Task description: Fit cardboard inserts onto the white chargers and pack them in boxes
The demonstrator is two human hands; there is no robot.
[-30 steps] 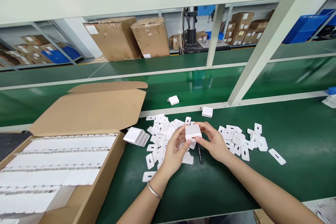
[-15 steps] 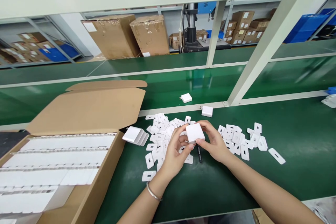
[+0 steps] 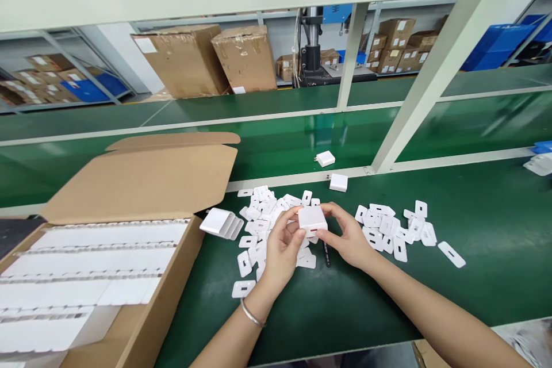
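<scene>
A small white charger block (image 3: 312,219) with a red port on its near face sits between both hands, just above the green bench. My left hand (image 3: 282,247) grips its left side with curled fingers. My right hand (image 3: 348,238) pinches its right side. Under and around the hands lie several flat white plastic pieces (image 3: 265,213), with more of them (image 3: 390,227) to the right. A black pen (image 3: 326,253) lies below the block.
An open cardboard box (image 3: 129,322) of white trays stands at the left. A stack of white sleeves (image 3: 222,223) lies beside it. One white charger (image 3: 338,182) rests on the bench edge and another (image 3: 325,158) rides the conveyor belt behind. A slanted frame post (image 3: 414,98) rises at the right.
Both hands have turned the charger block over, so its red port faces me again. The charger on the conveyor has travelled to the right.
</scene>
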